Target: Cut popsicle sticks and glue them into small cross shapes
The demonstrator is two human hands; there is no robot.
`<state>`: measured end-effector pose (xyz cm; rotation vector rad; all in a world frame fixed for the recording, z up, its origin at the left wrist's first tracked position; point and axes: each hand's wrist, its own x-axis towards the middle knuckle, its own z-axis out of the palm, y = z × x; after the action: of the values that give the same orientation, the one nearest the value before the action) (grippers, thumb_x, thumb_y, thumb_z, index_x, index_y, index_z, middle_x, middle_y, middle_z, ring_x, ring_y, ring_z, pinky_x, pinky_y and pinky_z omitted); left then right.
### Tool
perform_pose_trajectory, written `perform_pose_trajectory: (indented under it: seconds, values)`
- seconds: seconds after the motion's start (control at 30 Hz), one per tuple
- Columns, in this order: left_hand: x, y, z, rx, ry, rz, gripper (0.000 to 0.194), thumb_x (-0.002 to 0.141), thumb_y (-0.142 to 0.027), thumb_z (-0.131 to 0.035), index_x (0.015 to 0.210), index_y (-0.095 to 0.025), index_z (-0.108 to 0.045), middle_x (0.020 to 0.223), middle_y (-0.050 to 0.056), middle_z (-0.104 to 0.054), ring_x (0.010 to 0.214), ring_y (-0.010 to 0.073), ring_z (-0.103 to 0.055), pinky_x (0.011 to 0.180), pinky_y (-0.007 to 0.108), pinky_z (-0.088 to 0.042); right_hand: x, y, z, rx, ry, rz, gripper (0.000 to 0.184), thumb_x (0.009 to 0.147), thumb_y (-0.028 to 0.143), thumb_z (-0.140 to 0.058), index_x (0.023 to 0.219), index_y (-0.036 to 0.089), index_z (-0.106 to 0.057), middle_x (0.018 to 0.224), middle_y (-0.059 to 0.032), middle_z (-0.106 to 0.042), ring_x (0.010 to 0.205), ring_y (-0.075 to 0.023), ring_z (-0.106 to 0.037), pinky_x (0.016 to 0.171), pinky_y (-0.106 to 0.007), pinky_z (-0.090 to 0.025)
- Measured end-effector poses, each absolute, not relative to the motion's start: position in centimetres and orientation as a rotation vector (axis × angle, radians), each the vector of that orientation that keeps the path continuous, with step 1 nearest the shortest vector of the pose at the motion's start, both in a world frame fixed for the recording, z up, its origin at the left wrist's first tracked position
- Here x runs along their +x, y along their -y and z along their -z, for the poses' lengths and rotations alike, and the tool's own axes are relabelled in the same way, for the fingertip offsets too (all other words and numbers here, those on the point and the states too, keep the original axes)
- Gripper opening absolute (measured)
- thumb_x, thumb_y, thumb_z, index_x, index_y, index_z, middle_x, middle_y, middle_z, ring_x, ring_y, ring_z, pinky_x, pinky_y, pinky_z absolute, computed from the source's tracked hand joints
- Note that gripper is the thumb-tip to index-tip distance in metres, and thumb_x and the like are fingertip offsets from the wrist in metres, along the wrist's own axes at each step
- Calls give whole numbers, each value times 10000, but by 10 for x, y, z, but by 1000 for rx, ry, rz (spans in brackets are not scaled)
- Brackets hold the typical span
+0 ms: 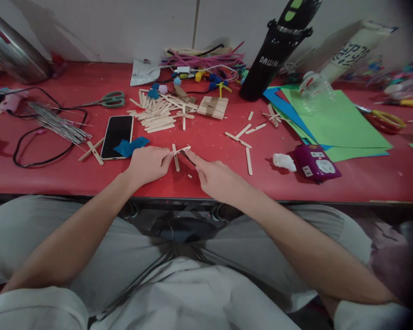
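My left hand point(150, 164) is closed, its fingertips pinching one end of a wooden craft stick point(186, 148). That stick lies across another craft stick point(176, 164), which points toward the table's front edge. My right hand point(217, 178) is closed around a thin, dark, blade-like tool point(187, 157). The tool's tip meets the crosswise stick or sits right over it; I cannot tell which. Below the right fingertips lies a small wooden scrap point(190, 176). A blue cut piece point(131, 146) rests partly on the phone point(116, 137), beside my left hand.
Behind my hands is a pile of craft sticks point(158, 112) next to a small stick panel point(213, 107). Cut stick pieces point(249, 160), a purple packet point(317, 162) and coloured paper point(344, 121) lie to the right. Scissors point(113, 99), wires point(57, 123) and a black bottle point(266, 62) stand around.
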<state>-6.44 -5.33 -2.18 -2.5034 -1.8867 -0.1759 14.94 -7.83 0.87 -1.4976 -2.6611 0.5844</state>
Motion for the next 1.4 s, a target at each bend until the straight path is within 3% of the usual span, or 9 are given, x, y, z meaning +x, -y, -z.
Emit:
perform_pose_trajectory:
  seconds: [0.43, 0.7, 1.07, 1.4]
  values:
    - [-65, 53, 23, -2497, 1869, 198, 463, 958, -417, -347, 785, -198, -716, 748, 93, -725, 734, 240, -659, 516, 316, -196, 144, 78, -14, -1568, 2685, -592, 668, 936, 147, -364, 1588, 196, -228, 949, -171, -730, 730, -236, -642, 587, -282, -356]
    - [-65, 52, 24, -2485, 1888, 173, 482, 961, -428, -330, 764, -189, -699, 754, 90, -724, 739, 238, -661, 515, 315, -192, 145, 78, -13, -1532, 2694, -587, 681, 918, 120, -364, 1584, 178, -236, 909, -152, -729, 685, -221, -626, 543, -285, -272]
    - [-64, 52, 21, -2465, 1941, 133, 485, 963, -433, -328, 758, -187, -692, 780, 89, -733, 745, 233, -666, 518, 306, -182, 150, 78, -5, -1482, 2658, -568, 645, 934, 138, -358, 1572, 180, -271, 891, -123, -713, 725, -211, -610, 581, -278, -301]
    - [-63, 52, 22, -2454, 1913, 117, 489, 967, -421, -311, 791, -191, -705, 790, 88, -744, 728, 229, -670, 513, 310, -180, 149, 77, -6, -1423, 2593, -666, 643, 940, 151, -359, 1573, 223, -267, 824, -82, -689, 599, -162, -540, 554, -249, -301]
